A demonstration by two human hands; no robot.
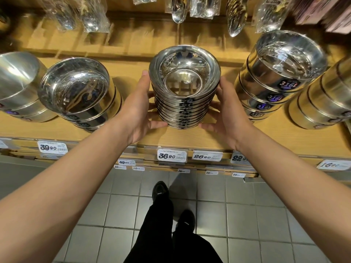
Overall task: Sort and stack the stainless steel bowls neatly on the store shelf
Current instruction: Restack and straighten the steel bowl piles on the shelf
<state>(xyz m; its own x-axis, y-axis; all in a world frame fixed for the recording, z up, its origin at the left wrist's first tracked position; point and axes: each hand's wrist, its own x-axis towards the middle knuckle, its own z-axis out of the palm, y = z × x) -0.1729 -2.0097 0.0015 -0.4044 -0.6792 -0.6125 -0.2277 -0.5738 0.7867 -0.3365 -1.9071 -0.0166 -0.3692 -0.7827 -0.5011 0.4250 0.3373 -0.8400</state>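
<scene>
A tall stack of several nested stainless steel bowls [183, 88] stands on the wooden shelf [171, 135], directly in front of me. My left hand [139, 109] lies against the stack's left side, its thumb at the base and its fingers reaching up the far side. On the opposite side my right hand [226, 111] cups the stack, thumb low near the bottom bowl. Both hands hold the stack between them. Black labels run down the front of the bowls.
Other bowl stacks stand on the same shelf: one at left [79, 95], another at far left [17, 86], a 316L-labelled stack at right [279, 76] and one at far right [326, 103]. Packaged spoons [178, 10] hang above. Price tags [171, 155] line the shelf edge.
</scene>
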